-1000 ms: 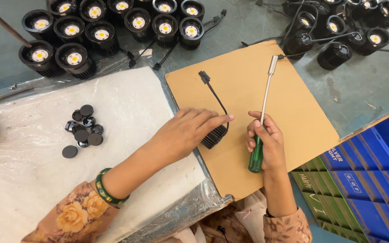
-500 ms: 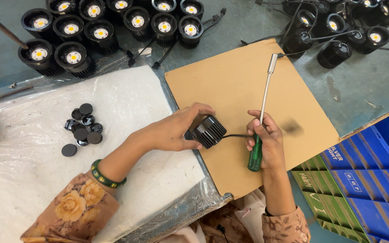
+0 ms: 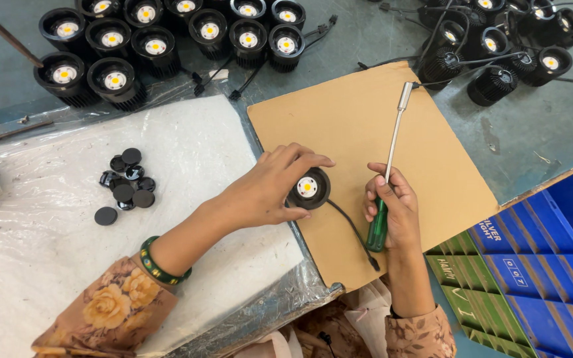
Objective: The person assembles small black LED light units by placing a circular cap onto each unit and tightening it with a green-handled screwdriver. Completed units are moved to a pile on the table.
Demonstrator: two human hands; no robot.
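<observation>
The round black lamp housing with a yellow disc at its centre (image 3: 308, 188) sits face-up on the tan cardboard sheet (image 3: 366, 132), its black cable trailing toward you. Your left hand (image 3: 266, 189) curls around its rim, grasping it. Just beside it, your right hand (image 3: 392, 209) is clenched on the green-handled screwdriver (image 3: 387, 166), shaft pointing away. Small black caps (image 3: 126, 185) lie well apart on white plastic sheeting (image 3: 54, 252).

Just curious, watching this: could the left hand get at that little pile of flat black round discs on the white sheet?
Probably yes: the flat black round discs lie uncovered beside the left forearm. But the left hand now grips the black round lamp, so it must let go first.
</observation>
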